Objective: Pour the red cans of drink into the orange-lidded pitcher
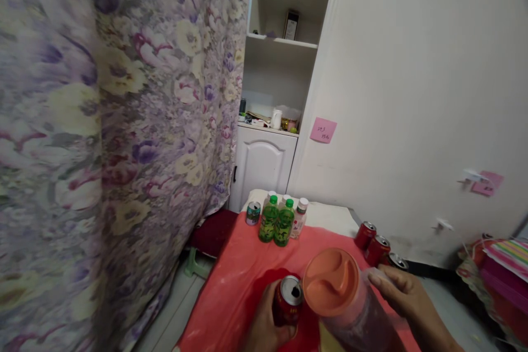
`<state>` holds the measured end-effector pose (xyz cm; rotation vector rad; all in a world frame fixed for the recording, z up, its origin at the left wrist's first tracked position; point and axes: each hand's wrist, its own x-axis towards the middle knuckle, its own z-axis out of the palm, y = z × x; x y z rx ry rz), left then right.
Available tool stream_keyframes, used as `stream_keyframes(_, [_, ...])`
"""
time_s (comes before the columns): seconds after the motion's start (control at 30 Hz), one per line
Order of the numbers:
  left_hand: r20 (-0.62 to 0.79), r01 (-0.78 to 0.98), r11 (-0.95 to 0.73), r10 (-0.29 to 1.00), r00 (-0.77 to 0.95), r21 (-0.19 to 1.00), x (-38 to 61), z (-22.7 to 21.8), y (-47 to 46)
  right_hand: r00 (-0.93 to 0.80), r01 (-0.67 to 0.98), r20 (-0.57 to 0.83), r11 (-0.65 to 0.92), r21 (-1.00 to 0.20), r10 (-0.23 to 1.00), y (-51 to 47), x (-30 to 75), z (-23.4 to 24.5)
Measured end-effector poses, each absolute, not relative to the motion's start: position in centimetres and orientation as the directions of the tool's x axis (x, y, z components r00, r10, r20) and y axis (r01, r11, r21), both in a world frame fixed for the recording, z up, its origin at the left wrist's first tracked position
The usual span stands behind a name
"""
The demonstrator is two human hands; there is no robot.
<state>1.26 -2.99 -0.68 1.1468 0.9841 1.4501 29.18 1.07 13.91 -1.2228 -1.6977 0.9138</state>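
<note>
My left hand (264, 322) is wrapped round a red drink can (287, 305) whose top opening faces up. Close beside it on the right, my right hand (396, 289) grips the handle of a translucent pitcher (358, 319) with an orange lid (331, 280). The pitcher is tilted, its lid leaning toward the can. Dark contents show through its wall. Whether liquid is flowing from the spout cannot be made out. A red cloth (231, 286) covers the table beneath both hands.
Green bottles (276, 223) and clear white-capped bottles (300, 217) stand at the table's far end, with a small can (253, 213) to their left. Several cans (377, 248) line the right edge. A floral curtain (124, 121) hangs at left; a white cabinet (266, 159) stands behind.
</note>
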Motion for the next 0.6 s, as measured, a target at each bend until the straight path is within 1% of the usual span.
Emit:
stream_keyframes(0.1, [0.172,-0.235,-0.176,0.984,-0.035,0.956,1.5,-0.4,-3.1,-0.152,0.321,0.185,0.225,-0.920,0.971,1.2,29.2,12.8])
stream_keyframes(0.27, [0.177,-0.221,-0.183,0.983,-0.049,0.958,1.5,-0.2,-3.1,-0.125,0.262,0.191,0.218,-0.940,0.974,0.9,28.7,12.1])
stream_keyframes(0.37, [0.201,-0.232,-0.207,0.978,-0.051,0.950,1.4,0.6,-3.1,-0.134,0.244,0.187,0.216,-0.946,0.973,0.5,28.4,12.0])
stream_keyframes(0.43, [0.185,-0.202,-0.195,0.981,-0.065,0.960,1.4,1.2,-3.3,-0.144,0.210,0.184,0.212,-0.954,0.972,0.4,28.5,11.5])
stream_keyframes(0.5, [0.162,-0.185,-0.173,0.984,-0.075,0.967,1.3,1.5,-3.4,-0.114,0.121,0.169,0.183,-0.976,0.979,0.7,28.9,10.6])
stream_keyframes(0.6, [0.125,-0.182,-0.141,0.987,-0.096,0.973,1.2,1.4,-3.4,-0.001,-0.094,0.143,0.142,-0.985,0.990,1.3,29.8,9.4])
